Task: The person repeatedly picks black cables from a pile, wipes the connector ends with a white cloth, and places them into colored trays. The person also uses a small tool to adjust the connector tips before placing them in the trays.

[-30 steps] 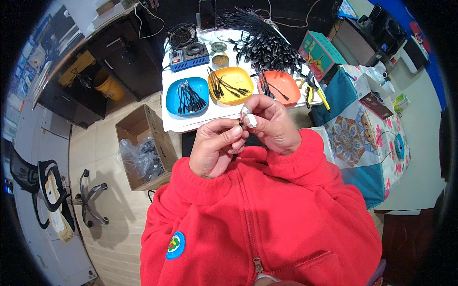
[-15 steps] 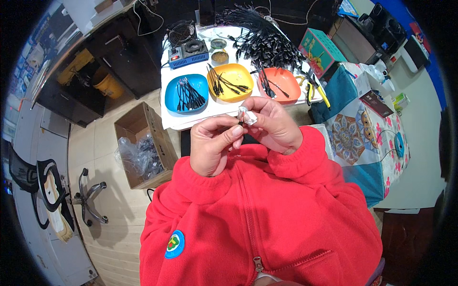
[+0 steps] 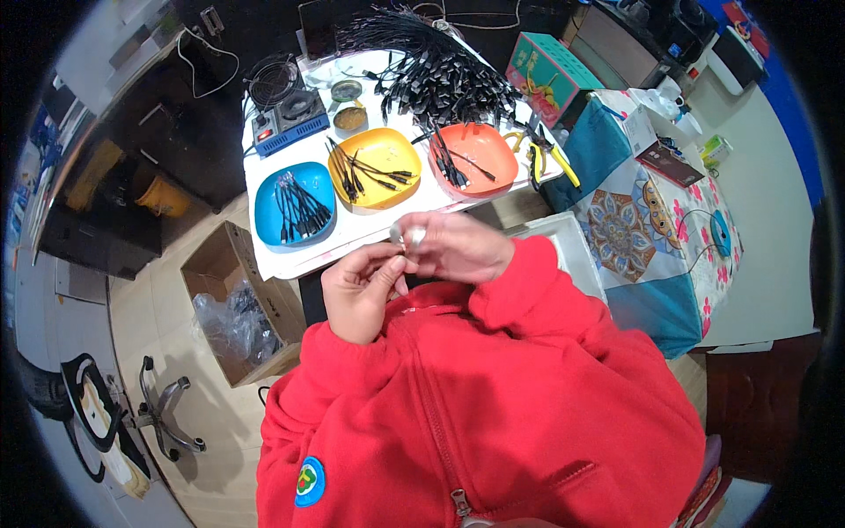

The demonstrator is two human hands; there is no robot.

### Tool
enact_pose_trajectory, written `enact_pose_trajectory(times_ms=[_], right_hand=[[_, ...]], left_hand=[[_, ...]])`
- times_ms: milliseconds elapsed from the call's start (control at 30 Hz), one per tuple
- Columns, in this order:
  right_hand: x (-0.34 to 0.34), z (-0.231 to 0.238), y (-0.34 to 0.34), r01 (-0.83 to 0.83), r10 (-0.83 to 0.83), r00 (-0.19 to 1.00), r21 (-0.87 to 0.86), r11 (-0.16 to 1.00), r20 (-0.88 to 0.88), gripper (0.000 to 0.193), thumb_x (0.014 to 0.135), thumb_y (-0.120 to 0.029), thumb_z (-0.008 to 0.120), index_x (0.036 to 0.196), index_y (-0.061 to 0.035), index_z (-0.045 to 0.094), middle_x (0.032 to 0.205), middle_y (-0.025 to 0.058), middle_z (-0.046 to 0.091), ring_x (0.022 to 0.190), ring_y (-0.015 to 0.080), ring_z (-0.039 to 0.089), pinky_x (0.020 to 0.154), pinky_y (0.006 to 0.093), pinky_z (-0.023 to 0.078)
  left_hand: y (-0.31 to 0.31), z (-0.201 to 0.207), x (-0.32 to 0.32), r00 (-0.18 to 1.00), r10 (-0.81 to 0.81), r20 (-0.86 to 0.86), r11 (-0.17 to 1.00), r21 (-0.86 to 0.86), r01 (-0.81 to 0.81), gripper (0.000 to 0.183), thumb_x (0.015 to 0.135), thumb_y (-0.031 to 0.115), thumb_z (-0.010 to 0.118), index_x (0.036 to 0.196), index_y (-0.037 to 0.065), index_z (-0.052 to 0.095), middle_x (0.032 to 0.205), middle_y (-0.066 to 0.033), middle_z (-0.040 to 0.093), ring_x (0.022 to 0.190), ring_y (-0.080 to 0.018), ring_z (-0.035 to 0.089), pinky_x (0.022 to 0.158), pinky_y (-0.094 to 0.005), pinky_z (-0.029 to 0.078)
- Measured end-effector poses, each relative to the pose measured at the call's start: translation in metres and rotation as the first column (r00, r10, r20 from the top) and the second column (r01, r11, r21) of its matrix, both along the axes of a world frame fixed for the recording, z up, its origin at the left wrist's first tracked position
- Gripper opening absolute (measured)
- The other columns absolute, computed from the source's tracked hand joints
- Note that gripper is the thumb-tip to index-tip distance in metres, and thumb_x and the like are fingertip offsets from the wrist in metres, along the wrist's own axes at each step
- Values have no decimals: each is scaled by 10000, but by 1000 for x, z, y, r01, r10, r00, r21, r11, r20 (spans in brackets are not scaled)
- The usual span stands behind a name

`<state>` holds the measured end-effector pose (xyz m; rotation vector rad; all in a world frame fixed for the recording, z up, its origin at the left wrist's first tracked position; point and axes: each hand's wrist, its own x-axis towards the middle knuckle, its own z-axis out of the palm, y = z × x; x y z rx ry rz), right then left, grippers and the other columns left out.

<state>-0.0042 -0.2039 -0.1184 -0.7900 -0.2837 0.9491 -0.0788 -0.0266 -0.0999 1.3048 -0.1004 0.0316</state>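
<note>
In front of my chest both hands meet, just short of the white table (image 3: 304, 255). My left hand (image 3: 359, 286) pinches something small between thumb and forefinger; a thin end shows at the fingertips, too small to name. My right hand (image 3: 466, 246) is closed at the same spot, its fingers smeared by motion, with a small white piece (image 3: 417, 236) between them. Beyond the hands stand a blue tray (image 3: 264, 198) with several short black cables, a yellow tray (image 3: 374, 143) with several more, and an orange-red tray (image 3: 497, 158) with a few cables.
A big heap of black cables (image 3: 440, 79) lies at the table's back. Behind the trays sit a blue soldering device (image 3: 290, 132) and a small round tin (image 3: 349, 119). Yellow-handled pliers (image 3: 550, 158) lie at the right. A cardboard box (image 3: 273, 304) stands on the floor left.
My view has shifted, so table and trays sit further left and slightly lower. Both hands stay together; the right hand's fingers have moved over the white piece and are now blurred.
</note>
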Motion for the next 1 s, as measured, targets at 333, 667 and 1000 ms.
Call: enact_pose_trajectory(times_ms=[333,667,1000], right_hand=[[139,-38,-42,909,201,356,-388,154,913,176,785,-129,620,769,40,667,703,182,655,653,268,652,636,357,501],[142,-49,-37,925,62,350,-355,137,935,149,750,-126,632,701,10,669,690,190,650,650,299,656,634,376,509],[73,17,-27,949,-236,220,-151,277,947,125,808,-87,656,812,32,616,682,77,636,624,137,618,585,268,484]], left_hand=[[2,-13,21,975,-22,-220,982,-190,-21,152,904,15,580,1022,-78,602,816,-144,671,586,-97,537,518,-193,403],[6,-16,15,980,-22,-198,964,-265,-32,134,912,25,564,1006,-62,604,823,-145,661,608,-127,549,544,-219,414],[-5,8,16,981,69,-180,920,-368,-133,159,916,7,554,1043,-77,599,978,-178,666,888,-235,665,754,-324,564]])
